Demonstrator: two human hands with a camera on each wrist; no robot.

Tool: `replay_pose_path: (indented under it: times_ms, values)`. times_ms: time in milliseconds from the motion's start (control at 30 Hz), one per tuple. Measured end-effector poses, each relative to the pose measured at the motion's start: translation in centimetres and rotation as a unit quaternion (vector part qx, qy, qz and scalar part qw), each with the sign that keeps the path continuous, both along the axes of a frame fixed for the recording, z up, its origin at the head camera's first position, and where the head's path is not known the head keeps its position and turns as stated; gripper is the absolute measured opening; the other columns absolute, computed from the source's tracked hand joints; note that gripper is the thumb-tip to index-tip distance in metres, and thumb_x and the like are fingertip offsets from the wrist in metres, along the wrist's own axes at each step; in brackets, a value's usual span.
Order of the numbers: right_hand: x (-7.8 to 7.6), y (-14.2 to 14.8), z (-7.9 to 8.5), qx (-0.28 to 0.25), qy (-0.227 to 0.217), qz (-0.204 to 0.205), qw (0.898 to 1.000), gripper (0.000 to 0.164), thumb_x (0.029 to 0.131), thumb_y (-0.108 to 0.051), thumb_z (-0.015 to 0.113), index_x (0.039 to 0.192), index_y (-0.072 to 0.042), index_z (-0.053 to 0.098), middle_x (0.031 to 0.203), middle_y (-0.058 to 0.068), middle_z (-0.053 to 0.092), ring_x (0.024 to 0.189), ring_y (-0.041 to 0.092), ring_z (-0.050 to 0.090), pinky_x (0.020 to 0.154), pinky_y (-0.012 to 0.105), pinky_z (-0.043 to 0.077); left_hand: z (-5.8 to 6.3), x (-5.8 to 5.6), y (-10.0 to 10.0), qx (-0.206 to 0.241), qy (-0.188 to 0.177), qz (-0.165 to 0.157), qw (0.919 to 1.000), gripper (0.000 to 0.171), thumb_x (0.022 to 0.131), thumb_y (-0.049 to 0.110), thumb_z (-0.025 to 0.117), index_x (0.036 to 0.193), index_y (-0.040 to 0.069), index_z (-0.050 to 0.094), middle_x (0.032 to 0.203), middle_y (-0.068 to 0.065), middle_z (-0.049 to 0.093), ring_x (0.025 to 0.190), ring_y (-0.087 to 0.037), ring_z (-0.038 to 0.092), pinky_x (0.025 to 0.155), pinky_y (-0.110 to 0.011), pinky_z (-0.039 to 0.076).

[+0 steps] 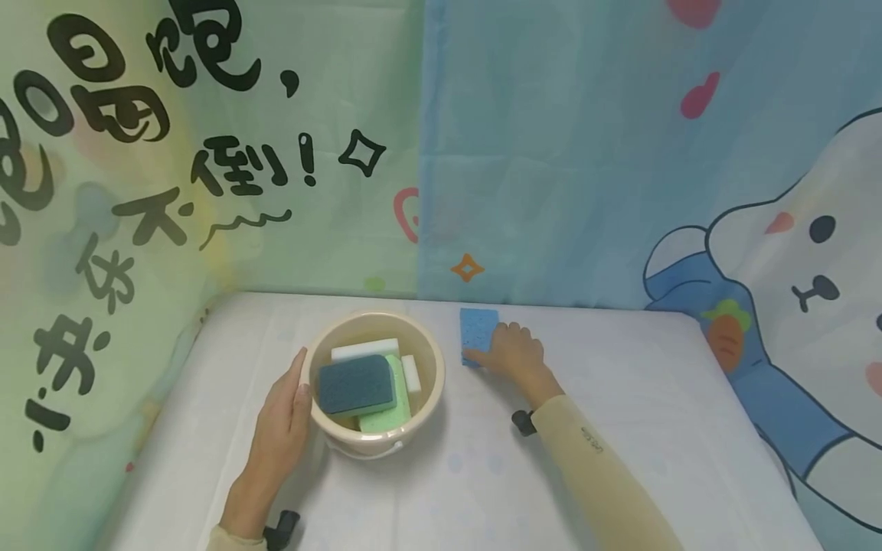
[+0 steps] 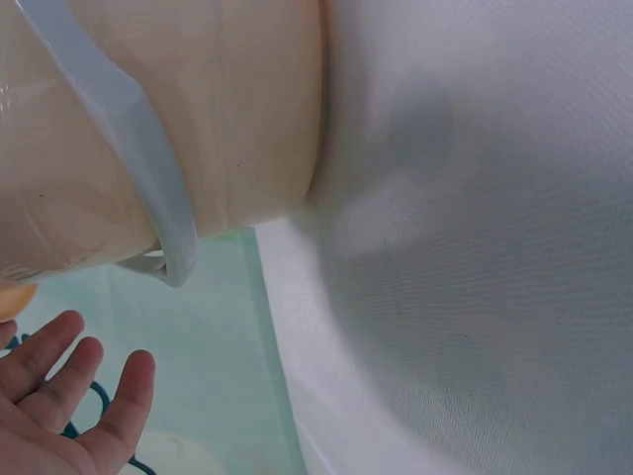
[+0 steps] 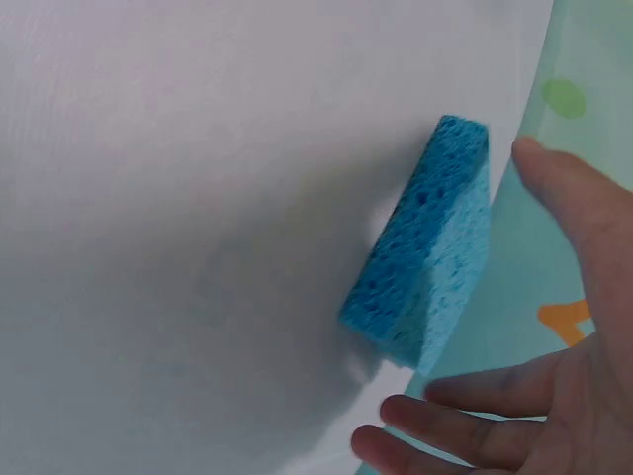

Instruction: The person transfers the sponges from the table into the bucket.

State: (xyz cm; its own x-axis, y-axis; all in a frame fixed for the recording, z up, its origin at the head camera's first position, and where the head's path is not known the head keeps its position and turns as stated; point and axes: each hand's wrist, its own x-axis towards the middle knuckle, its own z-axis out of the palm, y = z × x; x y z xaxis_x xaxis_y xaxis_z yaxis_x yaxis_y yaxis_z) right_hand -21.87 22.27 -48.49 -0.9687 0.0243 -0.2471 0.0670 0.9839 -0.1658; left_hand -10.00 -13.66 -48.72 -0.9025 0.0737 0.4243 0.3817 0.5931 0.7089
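Note:
A blue sponge [image 1: 478, 333] lies on the white table near its back edge. My right hand [image 1: 513, 356] is over its right side, with thumb and fingers spread apart around the sponge [image 3: 425, 247] in the right wrist view; a gap shows between fingertips and sponge there. A cream bucket [image 1: 437, 383] stands left of it. Beside the bucket's left wall is my left hand [image 1: 281, 421], fingers extended along the rim; whether it touches is unclear. Inside the bucket lie a dark-topped scrub sponge [image 1: 356, 385], a light green sponge [image 1: 396, 409] and white blocks [image 1: 365, 350].
The bucket's pale handle [image 2: 148, 148] hangs down its side. A white cloth covers the table [image 1: 441, 497]. Behind it rises a printed backdrop [image 1: 551, 153] with dark lettering on the left and a cartoon animal [image 1: 813, 306] at right.

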Motion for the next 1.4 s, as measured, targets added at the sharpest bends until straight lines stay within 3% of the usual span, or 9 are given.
replay_pose_path:
  times_ms: [200,500,900,1400]
  values:
    - [-0.6,0.1,-0.5,-0.01,0.005,0.007,1.0,0.099,0.082,-0.074,0.062,0.127,0.014,0.052,0.11,0.025,0.057,0.098,0.04,0.056,0.073,0.054,0.052,0.1,0.0,-0.1,-0.003,0.002,0.003,1.0,0.049,0.109,0.013,0.037,0.157,0.006,0.031,0.151,-0.018,0.044,0.137,-0.037,0.042,0.109,-0.058,0.035]
    - [-0.9,-0.7,-1.0,-0.02,0.006,-0.003,1.0,0.102,0.079,-0.074,0.065,0.127,0.014,0.049,0.106,0.025,0.054,0.1,0.041,0.054,0.079,0.056,0.05,0.0,-0.1,0.0,-0.002,0.001,0.003,1.0,0.049,0.109,0.013,0.038,0.157,0.006,0.031,0.151,-0.017,0.044,0.137,-0.037,0.042,0.11,-0.059,0.035]
    - [-0.9,-1.1,-1.1,0.006,0.024,0.009,1.0,0.09,0.082,-0.059,0.069,0.128,0.015,0.049,0.109,0.026,0.053,0.101,0.041,0.054,0.077,0.056,0.052,0.1,0.0,0.0,-0.003,0.001,0.005,1.0,0.049,0.109,0.013,0.039,0.157,0.006,0.031,0.15,-0.019,0.045,0.136,-0.039,0.043,0.108,-0.061,0.035]
    - [0.2,0.1,-0.6,-0.025,0.041,0.033,0.998,0.086,0.084,-0.049,0.072,0.138,0.013,0.045,0.118,0.028,0.053,0.104,0.041,0.054,0.082,0.056,0.052,0.3,0.1,0.1,-0.006,-0.002,0.004,1.0,0.049,0.109,0.014,0.038,0.157,0.005,0.03,0.151,-0.02,0.044,0.136,-0.039,0.042,0.109,-0.06,0.035]
